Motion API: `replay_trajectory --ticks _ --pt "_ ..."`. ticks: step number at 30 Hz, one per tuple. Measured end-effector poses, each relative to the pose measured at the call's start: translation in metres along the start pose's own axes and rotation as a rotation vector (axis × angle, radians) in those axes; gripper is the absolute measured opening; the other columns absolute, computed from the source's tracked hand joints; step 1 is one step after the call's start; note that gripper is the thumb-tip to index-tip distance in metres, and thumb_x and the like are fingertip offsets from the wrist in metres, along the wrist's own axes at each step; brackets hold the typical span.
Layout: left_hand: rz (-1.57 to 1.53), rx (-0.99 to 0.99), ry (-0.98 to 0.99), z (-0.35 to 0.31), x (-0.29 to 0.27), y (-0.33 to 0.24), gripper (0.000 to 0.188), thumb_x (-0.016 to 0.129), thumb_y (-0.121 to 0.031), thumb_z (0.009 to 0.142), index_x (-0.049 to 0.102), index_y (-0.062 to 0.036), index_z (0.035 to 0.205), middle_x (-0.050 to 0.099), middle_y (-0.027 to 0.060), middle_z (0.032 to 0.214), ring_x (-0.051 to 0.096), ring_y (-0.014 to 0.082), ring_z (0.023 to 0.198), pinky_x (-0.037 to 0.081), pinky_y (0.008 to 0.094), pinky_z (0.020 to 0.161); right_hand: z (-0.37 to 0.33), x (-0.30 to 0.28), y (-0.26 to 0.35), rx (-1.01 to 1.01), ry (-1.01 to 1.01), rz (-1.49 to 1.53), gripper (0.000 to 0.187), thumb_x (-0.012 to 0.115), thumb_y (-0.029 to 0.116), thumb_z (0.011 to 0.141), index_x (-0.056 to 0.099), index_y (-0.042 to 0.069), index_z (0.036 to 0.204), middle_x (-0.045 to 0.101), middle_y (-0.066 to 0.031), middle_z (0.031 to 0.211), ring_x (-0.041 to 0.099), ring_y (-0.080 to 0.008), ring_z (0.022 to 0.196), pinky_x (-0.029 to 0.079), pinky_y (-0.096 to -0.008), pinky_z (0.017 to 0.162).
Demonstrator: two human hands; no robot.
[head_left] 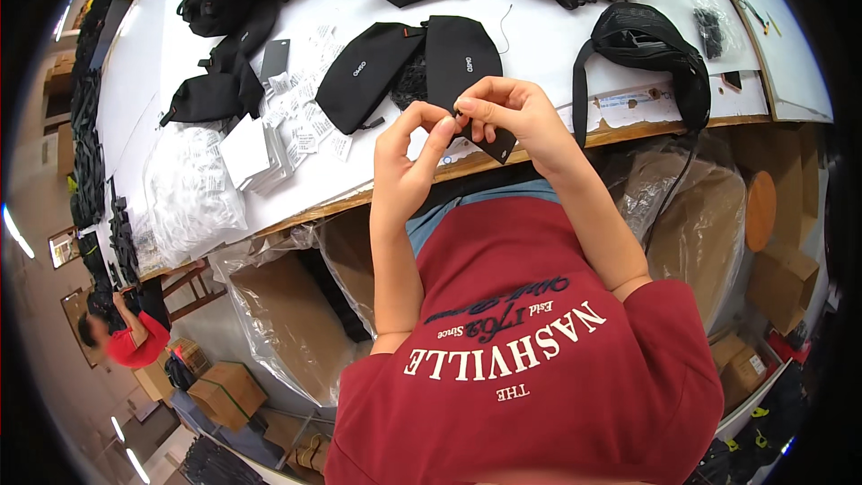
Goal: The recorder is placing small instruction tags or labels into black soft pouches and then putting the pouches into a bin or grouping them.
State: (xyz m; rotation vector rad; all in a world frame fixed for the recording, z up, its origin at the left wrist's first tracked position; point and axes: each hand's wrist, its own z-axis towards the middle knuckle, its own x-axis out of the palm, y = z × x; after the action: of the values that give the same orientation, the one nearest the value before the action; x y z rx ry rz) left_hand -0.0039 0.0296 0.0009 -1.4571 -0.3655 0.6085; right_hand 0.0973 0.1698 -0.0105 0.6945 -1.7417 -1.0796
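Close together over the table's near edge, both my hands are pinched at the fingertips around a small dark piece, seemingly the cord of a black hang tag (494, 149). The tag's card hangs tilted below the fingers. My left hand (411, 151) grips with thumb and forefinger; my right hand (521, 117) pinches from the other side, its lower fingers curled. Fingers partly hide the cord. Just beyond them lie two flat black pouches, one to the left (368, 72) and one to the right (462, 54), with a dark bundle of cords (411, 81) between them.
On the white table (539, 36) are a stack of white cards (256, 154), scattered white labels (301, 121), a clear bag of labels (189, 184) and a black waist bag (648, 49). More black bags line the far side. Plastic-lined cartons (287, 323) stand below. A person in red (137, 341) is far left.
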Motion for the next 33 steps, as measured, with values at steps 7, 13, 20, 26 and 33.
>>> replay_trajectory --ticks 7,13,20,26,33 --pt "0.015 0.037 0.01 -0.001 -0.001 0.002 0.011 0.058 -0.008 0.087 0.058 0.0019 0.084 0.06 0.0042 0.074 0.051 0.0107 0.071 0.042 0.0234 0.069 -0.002 0.005 -0.003 -0.004 -0.039 -0.034 0.018 0.067 0.018 0.083 0.067 0.001 0.088 0.064 -0.0027 0.076 0.056 -0.0067 0.062 0.041 -0.0183 0.054" --pt "0.095 0.052 -0.025 -0.001 0.005 0.001 0.01 0.059 -0.007 0.086 0.057 0.0022 0.084 0.059 0.0051 0.072 0.051 0.0116 0.069 0.042 0.0241 0.066 -0.002 0.006 -0.003 0.01 -0.069 0.018 0.017 0.067 0.018 0.083 0.067 0.002 0.086 0.064 -0.0023 0.075 0.056 -0.0063 0.062 0.042 -0.0183 0.054" --pt "0.146 0.078 -0.154 0.002 0.012 0.011 0.012 0.067 -0.006 0.08 0.058 0.0009 0.084 0.059 0.0047 0.072 0.054 0.0121 0.068 0.042 0.0242 0.064 -0.006 0.004 0.004 -0.119 -0.106 -0.189 0.016 0.068 0.019 0.082 0.067 0.004 0.084 0.063 -0.0005 0.071 0.054 -0.0046 0.06 0.04 -0.018 0.053" --pt "0.081 0.143 -0.174 0.003 0.009 0.016 0.011 0.07 -0.002 0.076 0.06 -0.0003 0.081 0.059 0.0042 0.071 0.055 0.0121 0.066 0.042 0.0229 0.064 -0.008 0.005 0.01 -0.001 -0.004 -0.059 0.013 0.065 0.016 0.085 0.065 0.004 0.083 0.057 0.0026 0.067 0.048 -0.0034 0.058 0.036 -0.0174 0.053" --pt "0.377 0.318 0.046 -0.007 0.025 0.001 0.01 0.071 -0.001 0.07 0.062 -0.0037 0.074 0.056 0.0038 0.067 0.05 0.0178 0.064 0.039 0.0285 0.061 0.036 -0.015 0.001 -0.22 -0.221 -0.908 0.033 0.068 0.036 0.078 0.062 0.004 0.083 0.06 -0.0092 0.077 0.056 -0.0215 0.071 0.045 -0.0319 0.062"
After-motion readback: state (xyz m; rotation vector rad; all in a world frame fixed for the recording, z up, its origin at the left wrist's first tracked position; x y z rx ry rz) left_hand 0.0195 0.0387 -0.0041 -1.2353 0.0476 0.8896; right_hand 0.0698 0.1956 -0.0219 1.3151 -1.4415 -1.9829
